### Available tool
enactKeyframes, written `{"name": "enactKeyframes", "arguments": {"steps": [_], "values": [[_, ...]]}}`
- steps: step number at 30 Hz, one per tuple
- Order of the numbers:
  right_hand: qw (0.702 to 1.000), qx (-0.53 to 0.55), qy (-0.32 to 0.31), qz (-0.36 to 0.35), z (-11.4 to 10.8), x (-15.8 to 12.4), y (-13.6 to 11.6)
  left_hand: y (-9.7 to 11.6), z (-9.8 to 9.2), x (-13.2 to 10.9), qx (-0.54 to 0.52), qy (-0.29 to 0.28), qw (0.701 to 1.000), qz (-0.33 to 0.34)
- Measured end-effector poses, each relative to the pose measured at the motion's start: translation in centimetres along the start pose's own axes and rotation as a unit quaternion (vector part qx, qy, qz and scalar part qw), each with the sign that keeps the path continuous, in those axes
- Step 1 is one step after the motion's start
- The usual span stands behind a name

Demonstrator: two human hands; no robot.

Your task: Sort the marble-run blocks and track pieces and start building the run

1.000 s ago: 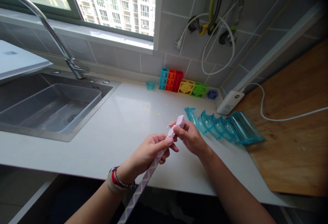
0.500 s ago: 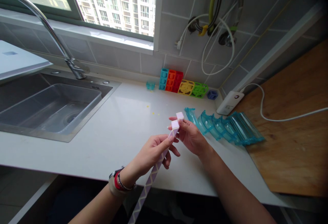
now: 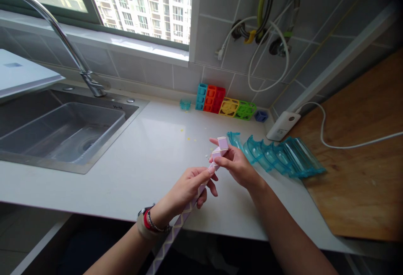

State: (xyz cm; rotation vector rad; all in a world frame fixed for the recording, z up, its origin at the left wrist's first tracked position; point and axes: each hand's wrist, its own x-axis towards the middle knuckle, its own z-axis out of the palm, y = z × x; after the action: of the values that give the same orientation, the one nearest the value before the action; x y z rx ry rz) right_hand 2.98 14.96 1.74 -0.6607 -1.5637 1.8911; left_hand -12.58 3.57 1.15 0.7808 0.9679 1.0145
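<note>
A long lilac and cream snake puzzle [image 3: 170,238] runs from above the counter down past its front edge, where its lower end leaves the view. My left hand [image 3: 190,182] pinches it between thumb and fingers, a little below the bent end. At that end, my right hand [image 3: 234,163] grips the last wedges, its thumb on the near side and a finger behind. The wedges there are turned out of line with the straight strip. Both hands are above the white counter [image 3: 138,191].
Clear blue curved plastic pieces [image 3: 260,153] lie right of my right hand. Coloured plastic blocks [image 3: 217,98] line the wall. A white power bank [image 3: 283,126] with a cable leans beside a wooden board [image 3: 355,174]. The sink [image 3: 91,163] is at left.
The end wedges in my right hand have turned relative to the strip, and my right thumb now lies across them. The strip's lower part has swung slightly left.
</note>
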Motion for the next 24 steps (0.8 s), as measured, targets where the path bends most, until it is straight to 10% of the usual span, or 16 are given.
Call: {"name": "enactKeyframes", "arguments": {"steps": [12, 24], "values": [[0.988, -0.097, -0.066, -0.096, -0.4, -0.2, 0.0, -0.2, -0.3, 0.1, -0.027, -0.006, 1.0, 0.002], [0.995, -0.079, -0.038, -0.037, -0.4, 0.1, 0.5, 0.7, -0.6, -0.4, 0.017, -0.021, 0.999, 0.023]]}}
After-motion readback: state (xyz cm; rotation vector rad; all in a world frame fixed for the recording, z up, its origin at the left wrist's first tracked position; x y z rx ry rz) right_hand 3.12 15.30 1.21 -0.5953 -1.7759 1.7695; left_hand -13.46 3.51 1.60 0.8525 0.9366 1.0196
